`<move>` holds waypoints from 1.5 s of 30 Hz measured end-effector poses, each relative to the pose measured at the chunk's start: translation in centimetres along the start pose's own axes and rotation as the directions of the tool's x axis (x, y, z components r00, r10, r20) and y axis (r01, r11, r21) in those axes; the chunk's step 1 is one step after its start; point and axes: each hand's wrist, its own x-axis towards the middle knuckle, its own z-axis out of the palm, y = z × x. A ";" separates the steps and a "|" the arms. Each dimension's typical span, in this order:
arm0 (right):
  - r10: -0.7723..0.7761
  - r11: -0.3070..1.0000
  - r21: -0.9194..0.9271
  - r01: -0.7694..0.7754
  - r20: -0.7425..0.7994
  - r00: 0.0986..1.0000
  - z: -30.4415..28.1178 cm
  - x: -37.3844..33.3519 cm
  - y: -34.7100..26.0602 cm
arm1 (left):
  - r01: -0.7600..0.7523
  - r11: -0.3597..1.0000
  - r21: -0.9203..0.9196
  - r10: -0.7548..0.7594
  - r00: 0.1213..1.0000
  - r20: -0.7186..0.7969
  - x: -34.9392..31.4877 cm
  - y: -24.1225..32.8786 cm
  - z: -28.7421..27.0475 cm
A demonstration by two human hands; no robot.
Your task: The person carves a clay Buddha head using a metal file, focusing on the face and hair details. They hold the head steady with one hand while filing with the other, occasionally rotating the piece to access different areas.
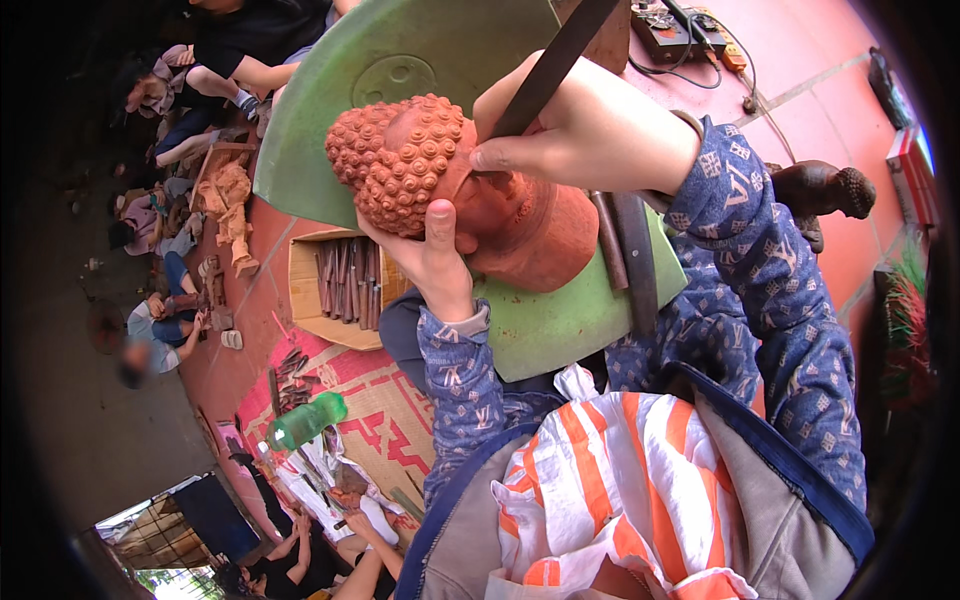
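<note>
A reddish-brown carved wooden head point(545, 245) with rows of small snail-shell curls lies tilted on a green plastic sheet point(530, 345) over my lap. My left hand point(432, 262) is closed on the curled side, its thumb toward the face. In my right hand point(600, 130) is a long, flat, dark bar-shaped tool point(562, 65). Its lower end meets the carving near the hairline; my fingers hide the exact contact. Beside the head's base lie a round wooden-looking rod point(609, 242) and a dark flat bar point(636, 255).
A cardboard box point(345, 333) of several slim tools stands left, near loose tools point(290, 385) and a green bottle point(307, 421) on a patterned mat. Wired electrical boxes point(675, 35) lie far right, a dark carving point(825, 190) nearer. Several people sit at left with another carving point(230, 210).
</note>
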 end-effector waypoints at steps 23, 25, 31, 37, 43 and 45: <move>-0.005 0.980 0.199 0.030 -0.122 0.993 2.0 -1.6 0.9 | -0.005 0.999 -0.038 0.005 1.000 0.014 0.0 0.2 0.1; -0.134 0.990 -0.062 0.123 -0.212 0.968 2.9 -1.8 0.1 | 0.016 0.999 -0.042 -0.016 1.000 0.010 0.0 0.3 0.2; 0.109 0.947 0.319 -0.043 -0.192 0.975 2.4 -1.8 3.0 | -0.032 0.999 -0.041 0.033 0.999 0.029 -0.1 -0.4 -0.2; 0.049 0.919 0.393 0.029 -0.186 0.981 3.0 -2.8 3.4 | -0.030 0.999 -0.045 0.031 0.999 0.032 -0.2 -0.4 -0.3; -0.155 0.988 -0.035 0.152 -0.245 0.957 3.3 -2.3 0.3 | -0.011 0.999 -0.042 0.013 0.999 0.034 -0.3 -0.6 -0.6; -0.199 0.976 -0.138 0.167 -0.272 0.941 3.9 -2.2 0.1 | -0.017 0.999 -0.042 0.018 0.999 0.032 -0.2 -0.7 -0.7</move>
